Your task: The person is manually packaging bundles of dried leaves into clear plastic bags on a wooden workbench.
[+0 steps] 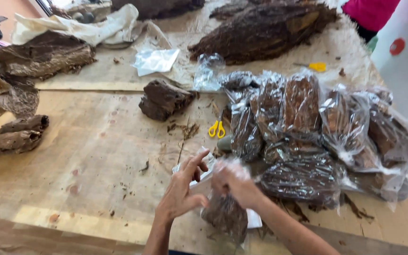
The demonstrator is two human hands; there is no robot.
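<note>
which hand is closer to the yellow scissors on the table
Left. The left hand has its raised fingers just below the yellow scissors; the right hand is a little further, below and to the right, gripping the clear bag of brown leaves.

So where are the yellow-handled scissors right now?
The yellow-handled scissors lie on the table near the middle of the head view, just left of the pile of clear bags, beyond both hands.

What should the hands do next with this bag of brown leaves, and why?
Probably pinch the open top shut. Both the left hand and the right hand are at the top of the clear bag, which already holds leaves, like the filled bags piled beside it.
</note>
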